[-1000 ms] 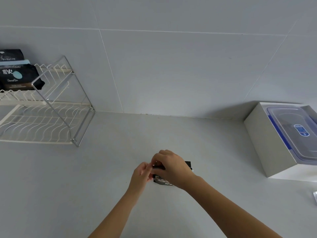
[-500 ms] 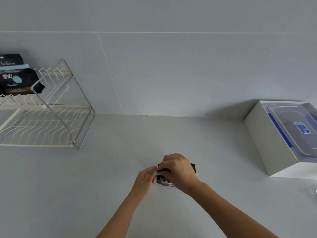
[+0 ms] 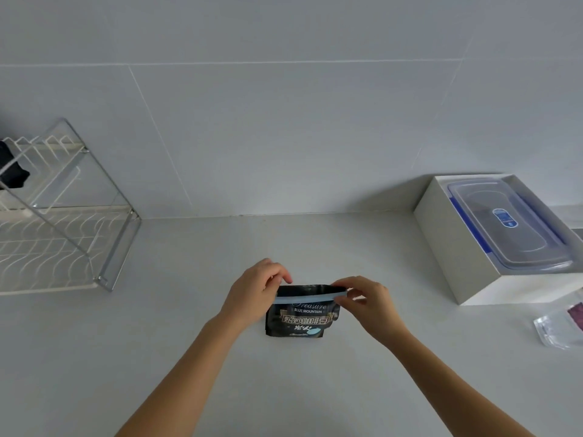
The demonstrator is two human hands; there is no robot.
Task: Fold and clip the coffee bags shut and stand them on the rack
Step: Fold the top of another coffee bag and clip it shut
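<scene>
Head view: your left hand (image 3: 252,291) and right hand (image 3: 367,299) pinched opposite ends of the blue clip (image 3: 310,298) across the folded top of the coffee bag (image 3: 301,313). The bag stood on the tabletop (image 3: 189,310), well right of the rack (image 3: 63,222).

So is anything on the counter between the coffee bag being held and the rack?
Nothing visible. The coffee bag, held by the left hand and right hand, sits right of the rack; the counter between them is bare.
</scene>
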